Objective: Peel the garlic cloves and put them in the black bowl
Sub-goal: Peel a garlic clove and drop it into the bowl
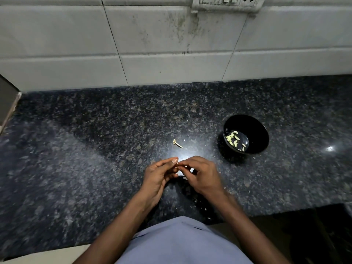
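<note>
Two hands meet over the dark speckled worktop (95,149), near its front edge. Landmark: the black bowl (262,134). Head view only.

Left hand (158,178) sits down-left of the black bowl, well apart from it, palm turned inward, fingers curled, thumb up with the nail showing. Right hand (202,176) is just beside the left hand, on the side toward the black bowl, fingers curled inward, fingertips touching the left thumb. Between both sets of fingertips a small pale bit shows, the garlic clove (178,164), pinched from both sides; mostly hidden, so peeled or not cannot be told. A whitish scrap under the right hand's fingers could be skin; too blurred to be sure.

Peeled cloves (235,141), a small heap, pale yellow-green, lie in the bottom of the black bowl, toward its left inner wall. The black bowl stands upright on the worktop.

Garlic stem (177,143), a small dry stub, lies on the worktop left of the black bowl, beyond the hands, touching neither.

Tiled wall (171,44) runs behind the black bowl, with a socket plate (228,2) at the top. Blue shirt (181,242) at the bottom edge.
</note>
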